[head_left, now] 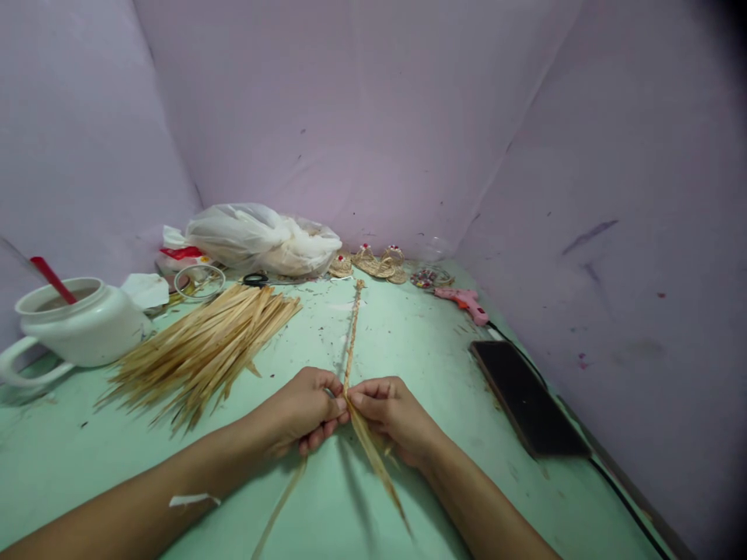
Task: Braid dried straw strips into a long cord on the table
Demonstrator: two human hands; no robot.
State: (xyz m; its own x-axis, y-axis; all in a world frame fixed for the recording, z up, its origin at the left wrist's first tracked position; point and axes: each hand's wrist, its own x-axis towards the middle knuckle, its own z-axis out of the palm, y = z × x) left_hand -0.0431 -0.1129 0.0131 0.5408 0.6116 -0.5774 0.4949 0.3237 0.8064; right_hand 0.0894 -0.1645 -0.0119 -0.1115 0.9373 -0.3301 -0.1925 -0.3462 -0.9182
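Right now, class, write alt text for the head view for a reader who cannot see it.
Two hands, left hand and right hand, pinch a thin straw braid on a green table. A pile of straw strips lies to the left, a glue gun to the right.

Straw braid (352, 330): thin, tan, plaited, lying straight on the table away from me toward the far wall. Near end unplaited, loose flat strands (379, 467) splaying toward me.
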